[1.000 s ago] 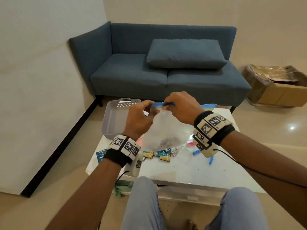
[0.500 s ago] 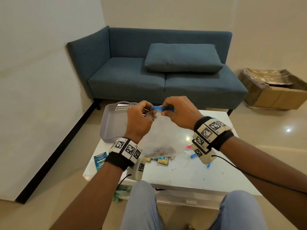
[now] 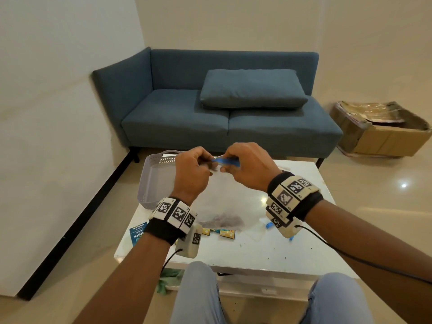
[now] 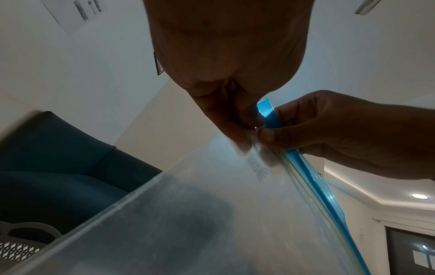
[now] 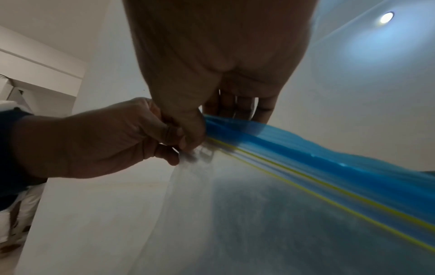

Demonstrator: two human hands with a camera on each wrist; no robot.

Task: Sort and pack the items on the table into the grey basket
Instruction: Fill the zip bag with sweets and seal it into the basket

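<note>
I hold a clear zip bag (image 3: 224,204) with a blue zip strip (image 3: 225,161) up over the white table (image 3: 268,249). My left hand (image 3: 190,174) pinches the bag's top corner, and my right hand (image 3: 247,168) pinches the blue strip right beside it. The wrist views show the same: the strip (image 4: 306,171) (image 5: 306,154) runs away from both sets of fingers. Something dark lies in the bag's bottom. The grey basket (image 3: 155,181) stands at the table's far left, behind my left hand.
Small yellow packets (image 3: 226,234), a blue-and-white sachet (image 3: 138,232) and blue bits (image 3: 268,224) lie on the table under the bag. A blue sofa (image 3: 222,118) stands behind the table, a cardboard box (image 3: 383,132) at the right. My knees are at the table's near edge.
Both hands have drawn closer together along the bag's top, the right hand sliding left on the blue strip. The camera has tipped down a little.
</note>
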